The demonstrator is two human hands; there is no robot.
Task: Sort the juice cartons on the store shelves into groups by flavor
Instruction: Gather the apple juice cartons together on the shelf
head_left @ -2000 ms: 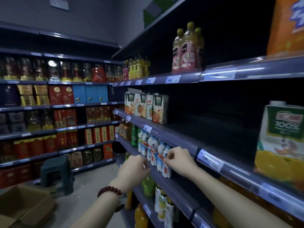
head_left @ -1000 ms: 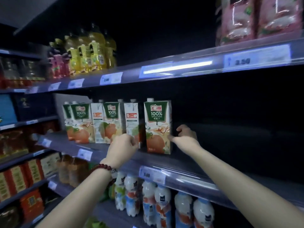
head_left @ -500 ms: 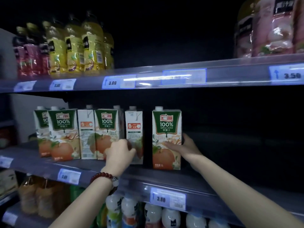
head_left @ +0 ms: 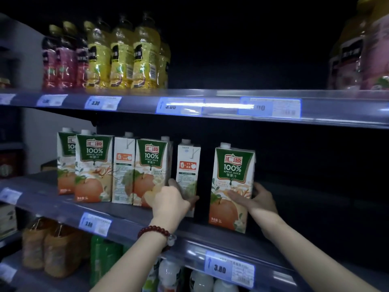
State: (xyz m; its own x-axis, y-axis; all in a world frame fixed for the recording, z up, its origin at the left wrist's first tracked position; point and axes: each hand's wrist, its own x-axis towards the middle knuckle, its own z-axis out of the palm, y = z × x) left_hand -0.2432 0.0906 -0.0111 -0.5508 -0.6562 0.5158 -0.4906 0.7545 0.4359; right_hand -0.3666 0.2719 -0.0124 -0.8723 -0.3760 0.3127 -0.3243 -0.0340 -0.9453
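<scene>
Head view: hands (head_left: 255, 199) grip upright cartons (head_left: 231, 186).

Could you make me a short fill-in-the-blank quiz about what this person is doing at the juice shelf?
1. The right hand grips the rightmost apple juice carton, whose front reads 100% ____ juice.
2. The left hand holds a carton turned sideways; on that wrist sits a beaded ____.
3. On the shelf above, the bottles beside the red ones are ____ in colour.
4. The price tag below the right hand reads ____.

Missing words: apple; bracelet; yellow; 3.80
</scene>
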